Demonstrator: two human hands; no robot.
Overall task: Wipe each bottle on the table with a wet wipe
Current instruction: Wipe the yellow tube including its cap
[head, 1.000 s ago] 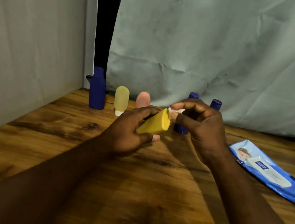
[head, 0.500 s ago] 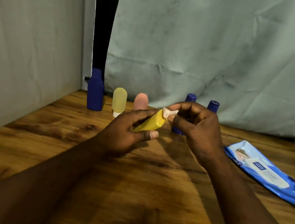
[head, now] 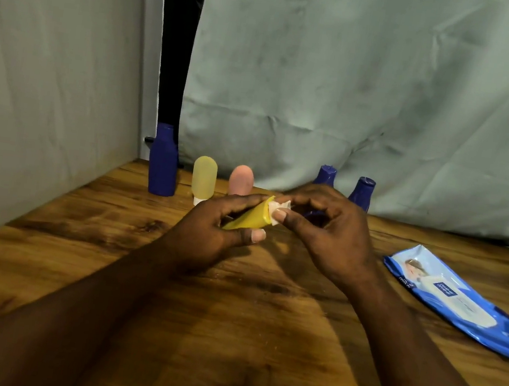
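I see the left hand (head: 208,232) gripping the yellow bottle (head: 247,219), tilted above the table (head: 226,336). The right hand (head: 332,236) pinches a wet wipe (head: 279,207) against its raised end. Bottle row (head: 203,180) stands behind; wipes pack (head: 454,299) lies right.

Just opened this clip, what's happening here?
A person's left hand grips a small yellow bottle, tilted above the wooden table, while the right hand pinches a white wet wipe against its upper end. Five more bottles stand at the back: a tall blue bottle, a pale yellow bottle, a pink bottle and two blue bottles behind the right hand. A blue wipes pack lies to the right.
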